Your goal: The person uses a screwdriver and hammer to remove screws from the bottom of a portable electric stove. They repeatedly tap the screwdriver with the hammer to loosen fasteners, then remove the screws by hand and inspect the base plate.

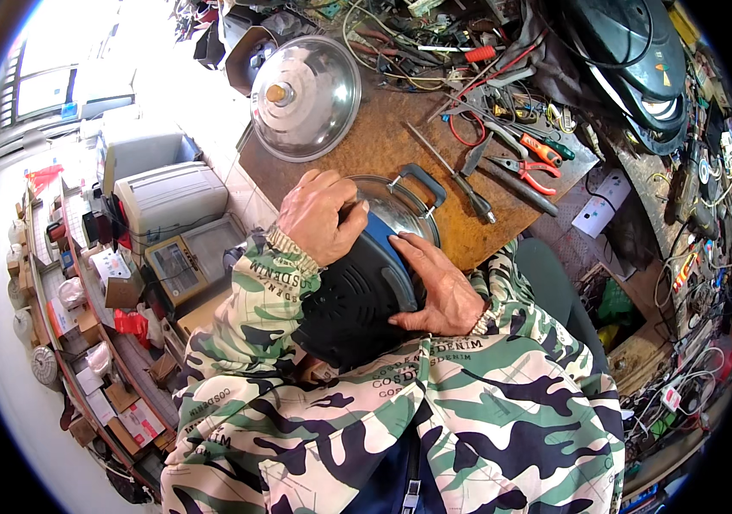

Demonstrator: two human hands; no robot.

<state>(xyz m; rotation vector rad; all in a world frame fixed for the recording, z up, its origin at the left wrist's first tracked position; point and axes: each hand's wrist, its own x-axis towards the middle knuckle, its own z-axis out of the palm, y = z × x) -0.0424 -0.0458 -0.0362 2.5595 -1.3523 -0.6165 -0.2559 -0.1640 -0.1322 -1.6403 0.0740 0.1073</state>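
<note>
An electric pot lies tipped over at the bench's near edge, its black vented base (344,308) facing up toward me. A blue band runs around its side, and a steel part with a dark loop handle (422,182) shows beyond. My left hand (319,216) is closed at the base's upper left edge, thumb and forefinger drawn together; whatever they pinch is hidden. My right hand (443,287) grips the pot's right side, fingers along the blue band and thumb lower on the black base. A domed steel lid (306,98) with a tan knob rests at the far left of the bench.
On the brown bench (374,146) lie a long screwdriver (469,195), red-handled pliers (527,171) and an orange-handled tool (540,149). Tangled wires and parts crowd the back and right. A dark rounded appliance (631,60) stands far right. Boxes fill shelves (117,377) at left.
</note>
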